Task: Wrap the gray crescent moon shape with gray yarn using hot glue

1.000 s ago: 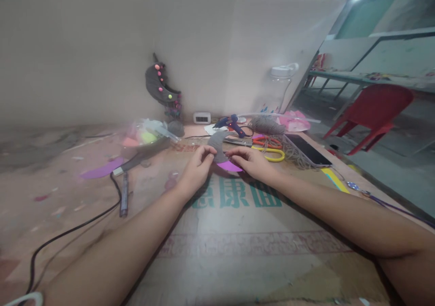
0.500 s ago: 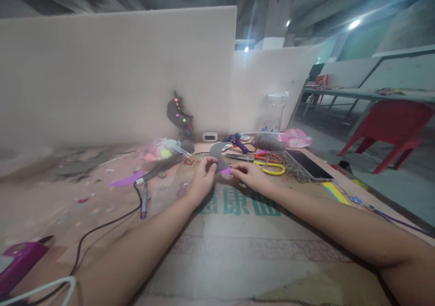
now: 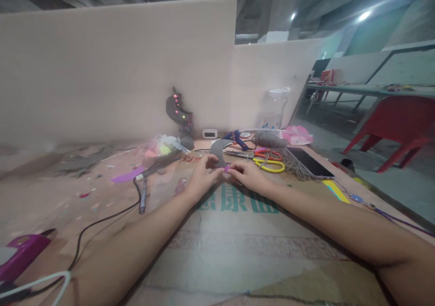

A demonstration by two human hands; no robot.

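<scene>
A grey crescent-shaped piece [image 3: 219,151], apparently felt or foam, is held near the middle of the table. My left hand [image 3: 205,175] grips its lower left side with closed fingers. My right hand [image 3: 247,174] pinches a small purple piece [image 3: 226,168] at the crescent's lower end, where the tips of both hands meet. Just behind and to the right lie scissors with yellow and orange handles [image 3: 270,165]. The fingers hide the crescent's lower part.
Behind stand a dark crescent ornament with coloured balls [image 3: 176,110], a small white clock [image 3: 210,134], a blue glue gun [image 3: 239,139] and a clear bottle [image 3: 273,109]. Grey yarn [image 3: 270,139] and a phone [image 3: 310,163] lie right; a purple scrap [image 3: 128,174] and a pen [image 3: 143,196] lie left.
The fingertips of both hands have come together at the crescent's lower end. The purple part there now looks smaller and bunched between them.
</scene>
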